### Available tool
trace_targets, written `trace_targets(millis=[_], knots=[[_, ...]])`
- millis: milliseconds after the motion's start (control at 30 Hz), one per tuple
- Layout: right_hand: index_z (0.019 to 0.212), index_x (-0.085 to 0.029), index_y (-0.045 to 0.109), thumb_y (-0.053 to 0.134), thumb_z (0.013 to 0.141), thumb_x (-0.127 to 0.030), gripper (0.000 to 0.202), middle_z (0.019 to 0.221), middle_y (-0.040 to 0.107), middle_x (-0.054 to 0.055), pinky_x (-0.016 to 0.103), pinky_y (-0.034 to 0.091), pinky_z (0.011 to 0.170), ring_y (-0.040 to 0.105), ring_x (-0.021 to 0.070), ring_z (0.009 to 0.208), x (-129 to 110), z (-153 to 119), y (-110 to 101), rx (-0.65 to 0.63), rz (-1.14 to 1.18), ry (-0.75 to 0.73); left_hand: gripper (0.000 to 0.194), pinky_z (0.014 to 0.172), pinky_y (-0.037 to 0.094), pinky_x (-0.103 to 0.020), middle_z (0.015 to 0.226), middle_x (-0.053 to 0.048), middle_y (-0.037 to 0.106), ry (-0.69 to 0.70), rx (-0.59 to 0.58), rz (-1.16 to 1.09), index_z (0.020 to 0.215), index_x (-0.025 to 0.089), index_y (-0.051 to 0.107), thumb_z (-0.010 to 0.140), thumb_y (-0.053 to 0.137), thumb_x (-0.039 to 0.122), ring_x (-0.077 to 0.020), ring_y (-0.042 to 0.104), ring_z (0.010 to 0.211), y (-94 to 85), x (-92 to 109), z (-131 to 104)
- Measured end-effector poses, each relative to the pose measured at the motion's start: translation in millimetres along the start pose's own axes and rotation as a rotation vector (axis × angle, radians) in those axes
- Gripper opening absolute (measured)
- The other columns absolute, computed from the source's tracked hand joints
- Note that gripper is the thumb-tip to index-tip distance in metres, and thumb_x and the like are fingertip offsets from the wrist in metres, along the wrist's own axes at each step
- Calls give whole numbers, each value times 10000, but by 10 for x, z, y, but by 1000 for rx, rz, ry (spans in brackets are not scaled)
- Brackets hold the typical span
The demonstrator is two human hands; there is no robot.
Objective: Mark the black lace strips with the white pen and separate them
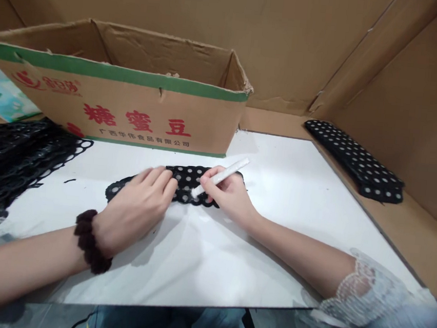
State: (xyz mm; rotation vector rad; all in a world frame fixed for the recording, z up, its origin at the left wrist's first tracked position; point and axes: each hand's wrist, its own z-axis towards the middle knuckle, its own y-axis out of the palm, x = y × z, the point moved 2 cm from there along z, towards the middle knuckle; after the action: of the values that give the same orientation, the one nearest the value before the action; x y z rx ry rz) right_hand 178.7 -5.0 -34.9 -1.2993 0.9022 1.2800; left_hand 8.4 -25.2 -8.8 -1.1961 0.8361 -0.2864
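A black strip [188,176] with scalloped edges and rows of pale round dots lies on the white board. My left hand [141,203] rests over the strip's left part, fingers bent together and pressing it down. In my right hand [227,190] is a slim white pen-like stick [227,172], pinched between thumb and fingers. Its lower tip meets the strip just right of my left fingers, and its upper end points up and right. Both fingertips of the left hand and part of the strip beneath it are hidden.
An open cardboard box [142,105] stands behind the strip. Black perforated sheet material [21,160] is heaped at left. Another dotted black strip [354,159] lies on cardboard at right. A blue-green packet [6,94] sits far left. Cardboard walls [292,42] enclose the white board [277,273].
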Motion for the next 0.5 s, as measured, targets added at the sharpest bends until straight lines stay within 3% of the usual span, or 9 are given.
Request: trace_targets(millis=[67,133,200,267,400,500], knots=[[751,-168,497,523,766,-352,186,591,490,-29,188,359,438,478,72,488,17,1,13,-30,-2,25,269,810,420,-415,1093,-219,470,-73,6,132,1016,40,476,797,321,63,-336,467,1025,-19,-35,-37],[758,-165,501,521,766,-345,182,601,511,-20,188,367,434,490,75,487,29,5,20,-48,-15,47,370,686,461,-369,1098,-231,483,-134,-83,171,1138,12,410,786,295,20,-300,545,907,-29,-105,-74],[757,-162,502,519,766,-336,175,610,524,-14,189,382,438,495,73,485,33,10,20,-51,-21,60,427,507,437,-313,935,-179,567,-179,-234,133,1172,12,384,760,274,-23,-230,586,674,-47,-196,-105],[754,-162,500,520,763,-331,170,613,525,-13,188,394,441,496,71,483,33,13,14,-48,-19,62,420,455,404,-306,760,-120,588,-240,-315,131,1136,21,419,751,261,-36,-216,573,577,-97,-291,-121],[752,-166,504,521,756,-338,173,621,524,-12,187,407,434,499,73,490,28,13,4,-42,-14,54,338,630,425,-412,770,-149,591,-275,-186,245,971,81,552,777,285,13,-311,572,805,-154,-397,-133],[747,-169,498,518,757,-351,183,620,533,-8,184,402,419,503,79,495,26,13,3,-35,-15,63,383,730,418,-460,1006,-206,576,-64,-91,118,1082,54,534,741,361,45,-362,515,973,-32,-325,-160]])
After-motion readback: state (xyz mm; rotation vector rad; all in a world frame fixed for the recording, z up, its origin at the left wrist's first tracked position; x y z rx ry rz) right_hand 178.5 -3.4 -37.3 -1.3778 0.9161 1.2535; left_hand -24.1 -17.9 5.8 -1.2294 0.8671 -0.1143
